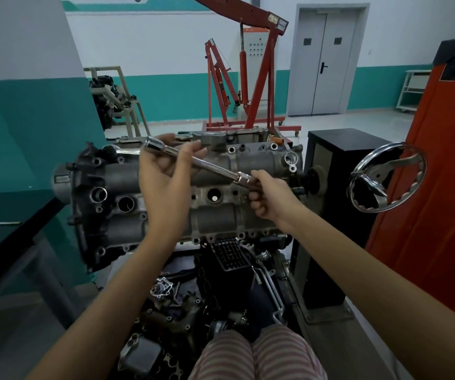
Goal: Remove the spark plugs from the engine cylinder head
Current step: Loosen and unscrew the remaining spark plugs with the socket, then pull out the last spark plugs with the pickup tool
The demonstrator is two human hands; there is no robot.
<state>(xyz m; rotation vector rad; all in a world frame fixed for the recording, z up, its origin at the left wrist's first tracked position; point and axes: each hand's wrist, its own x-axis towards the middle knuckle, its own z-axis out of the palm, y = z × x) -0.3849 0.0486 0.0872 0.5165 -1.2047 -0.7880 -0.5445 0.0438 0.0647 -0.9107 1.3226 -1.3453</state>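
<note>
White and teal walls, a grey double door (326, 61) and two red engine cranes (248, 78) fill the back of the workshop. Much is hard to read: the left worktop (6, 237) is cut off by the frame edge, the parts heaped on the floor below the engine blur into a dark tangle, and no spark plug can be made out as such, only a pale spot deep inside one well. On the engine cylinder head (182, 193), held sideways on a stand with a chrome handwheel (386, 176) to its right, two open plug wells show along the middle row, one at (125, 203) and one at (214, 195); others lie behind the hands. One long socket wrench (193, 160) slants across the head, its socket end up and left. The left hand (166, 182) is raised, palm away, fingers curled round the upper shaft. The right hand (268, 198) closes its grip on the lower end, knuckles toward the camera.
</note>
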